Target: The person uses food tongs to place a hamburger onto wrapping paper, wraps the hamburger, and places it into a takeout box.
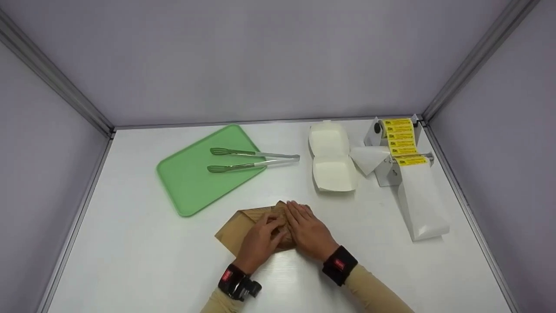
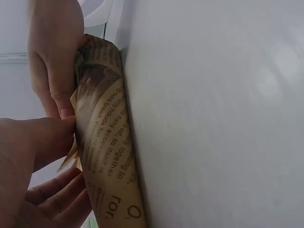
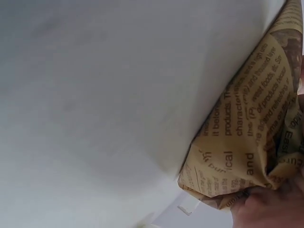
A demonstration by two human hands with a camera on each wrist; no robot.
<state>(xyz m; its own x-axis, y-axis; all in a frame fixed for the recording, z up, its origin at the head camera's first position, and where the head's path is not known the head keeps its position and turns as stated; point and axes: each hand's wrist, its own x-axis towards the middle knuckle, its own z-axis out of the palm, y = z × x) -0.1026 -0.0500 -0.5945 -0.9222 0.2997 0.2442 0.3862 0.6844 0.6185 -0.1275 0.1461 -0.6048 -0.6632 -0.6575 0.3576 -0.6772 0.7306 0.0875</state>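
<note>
Two hands work a printed brown wrapping paper at the near edge of a white tabletop.

The left hand (image 1: 259,241) curls its fingers onto the folded brown paper (image 1: 243,221), pinching its gathered folds, while the right hand (image 1: 309,232) lies flatter on top with fingers nearly straight, pressing the bundle down — the two hands touching over it. What the paper encloses cannot be seen. Behind and to the left sits a green tray (image 1: 191,182) with metal tongs (image 1: 254,159) lying across its far corner. To the right, well apart from the hands, an open white clamshell box (image 1: 332,157) stands beside a label dispenser (image 1: 402,148) with yellow stickers — its white backing strip (image 1: 421,204) trailing towards the near side. Nothing lies between the hands and these things on the tabletop (image 1: 130,252).
</note>
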